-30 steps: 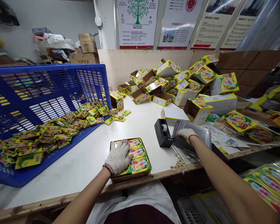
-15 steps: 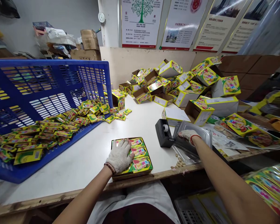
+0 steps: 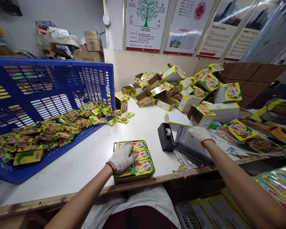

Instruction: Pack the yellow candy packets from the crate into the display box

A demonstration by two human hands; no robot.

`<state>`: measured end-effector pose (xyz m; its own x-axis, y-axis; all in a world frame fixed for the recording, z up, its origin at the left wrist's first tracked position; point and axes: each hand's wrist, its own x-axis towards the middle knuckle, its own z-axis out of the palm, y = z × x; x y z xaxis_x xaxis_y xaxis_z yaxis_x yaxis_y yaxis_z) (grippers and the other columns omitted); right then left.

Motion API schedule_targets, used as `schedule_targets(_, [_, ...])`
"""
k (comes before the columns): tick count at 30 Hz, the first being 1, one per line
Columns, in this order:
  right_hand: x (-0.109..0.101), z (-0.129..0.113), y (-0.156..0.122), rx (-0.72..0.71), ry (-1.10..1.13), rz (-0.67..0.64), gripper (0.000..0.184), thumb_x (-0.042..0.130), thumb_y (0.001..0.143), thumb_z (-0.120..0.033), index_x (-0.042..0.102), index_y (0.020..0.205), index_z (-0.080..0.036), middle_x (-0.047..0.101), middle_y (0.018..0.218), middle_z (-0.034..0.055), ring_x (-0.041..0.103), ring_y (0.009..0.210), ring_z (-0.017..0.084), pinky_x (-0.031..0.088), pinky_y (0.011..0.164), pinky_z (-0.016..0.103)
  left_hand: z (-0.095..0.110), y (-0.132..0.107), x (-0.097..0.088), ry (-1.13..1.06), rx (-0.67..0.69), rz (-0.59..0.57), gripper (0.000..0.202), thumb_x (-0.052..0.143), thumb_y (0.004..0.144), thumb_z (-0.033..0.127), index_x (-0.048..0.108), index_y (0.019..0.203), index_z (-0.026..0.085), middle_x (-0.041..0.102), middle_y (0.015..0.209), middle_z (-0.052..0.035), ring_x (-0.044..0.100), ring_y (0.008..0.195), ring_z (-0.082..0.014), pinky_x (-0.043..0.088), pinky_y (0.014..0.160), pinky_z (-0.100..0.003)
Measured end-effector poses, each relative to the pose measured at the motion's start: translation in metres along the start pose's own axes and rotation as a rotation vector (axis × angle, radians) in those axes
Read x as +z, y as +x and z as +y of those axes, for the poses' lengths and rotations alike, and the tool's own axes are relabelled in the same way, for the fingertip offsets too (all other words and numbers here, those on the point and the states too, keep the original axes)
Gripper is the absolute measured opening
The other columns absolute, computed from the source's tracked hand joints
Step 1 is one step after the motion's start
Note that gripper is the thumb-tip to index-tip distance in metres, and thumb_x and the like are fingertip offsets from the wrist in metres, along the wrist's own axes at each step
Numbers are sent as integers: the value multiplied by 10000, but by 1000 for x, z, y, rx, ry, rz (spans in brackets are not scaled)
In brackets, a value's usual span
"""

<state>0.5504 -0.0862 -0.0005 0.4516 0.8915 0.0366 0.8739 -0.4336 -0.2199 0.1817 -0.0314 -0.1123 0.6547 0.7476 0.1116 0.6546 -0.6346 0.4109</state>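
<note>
My left hand (image 3: 122, 158), in a white knit glove, lies flat with fingers stretched over a shallow display box (image 3: 133, 180). Inside that box, small yellow-green candy packs (image 3: 144, 167) sit side by side with their fronts up. My right hand (image 3: 200, 133), gloved too, has its fingers closed at the upper edge of a stack of clear plastic bags (image 3: 192, 148). A see-through film rises by its fingertips; the exact grip is partly hidden. Just left of the bags stands a black tape dispenser (image 3: 166, 136).
A blue plastic crate (image 3: 62, 60) lies at the left, with many small packs (image 3: 62, 127) spilling from it. Printed cartons (image 3: 166, 89) are heaped at the back. Some nuts or beans (image 3: 180, 166) lie near the table's wooden front edge (image 3: 81, 195).
My right hand has moved right and slightly up over the plastic bags, its fingers now near their upper edge. The left hand stays on the display box.
</note>
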Motion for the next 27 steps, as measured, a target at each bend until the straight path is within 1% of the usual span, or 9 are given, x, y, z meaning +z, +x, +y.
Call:
schedule_targets(3, [-29,-21,-15,-86,96,-86,249,461,899,-168,625,712,-165,687,806,91,640,797,217,511,716,331,-2,16,-30,-418,-132,91,675,463,955,463,341,1505,90,472,1505,-222,480,1376,-316,394,1119,-486])
schedule_targets(7, [-60,-76,-48,-459,400,-430,119,479,743,-251,535,642,-223,635,672,55,558,639,179,472,624,305,2,36,-94,-763,64,381,821,634,853,489,288,1530,180,395,1566,-168,446,1403,-279,425,1100,-401])
schedule_targets(9, [-63,-104,-60,-615,577,-718,133,491,701,-347,519,653,-225,613,645,45,528,590,162,450,577,302,5,34,-118,-874,149,363,892,737,770,448,303,1516,223,518,1456,-143,519,1325,-261,473,1041,-381])
schedule_targets(11, [-56,-125,-64,-655,665,-899,179,487,692,-408,495,674,-230,592,628,33,520,546,152,429,529,292,6,23,-127,-1011,129,225,925,796,702,413,337,1486,241,656,1208,-101,649,1083,-219,558,852,-329])
schedule_targets(14, [-29,-140,-52,-599,719,-910,193,476,738,-428,447,696,-242,589,645,32,525,512,150,416,485,281,1,-3,-119,-1157,-31,86,740,812,659,414,511,1299,195,639,791,9,613,653,-122,480,522,-204])
schedule_targets(17, [5,-142,-34,-470,847,-823,233,444,838,-457,444,748,-242,615,708,48,570,553,164,441,499,283,-8,-24,-101,-1146,-234,163,446,760,692,447,584,984,159,575,654,28,526,517,-81,310,400,-157])
schedule_targets(20, [35,-145,-21,-308,1014,-687,225,497,884,-454,493,921,-232,604,747,18,588,567,146,418,483,244,-19,-26,-90,-1059,-388,260,357,693,751,457,555,900,163,595,709,4,542,519,-79,254,383,-156])
schedule_targets(23, [62,-151,-11,-137,1019,-563,300,621,823,-252,506,1100,-242,539,704,-46,546,519,92,342,455,186,-35,-8,-79,-967,-455,308,255,667,813,377,565,916,166,579,719,23,526,517,-66,311,416,-163])
schedule_targets(27, [99,-151,5,2,898,-592,334,680,759,-166,560,1069,-197,479,593,-67,486,453,78,270,415,177,-61,27,-52,-796,-542,299,143,662,884,273,604,882,142,569,699,32,528,566,-79,428,512,-195])
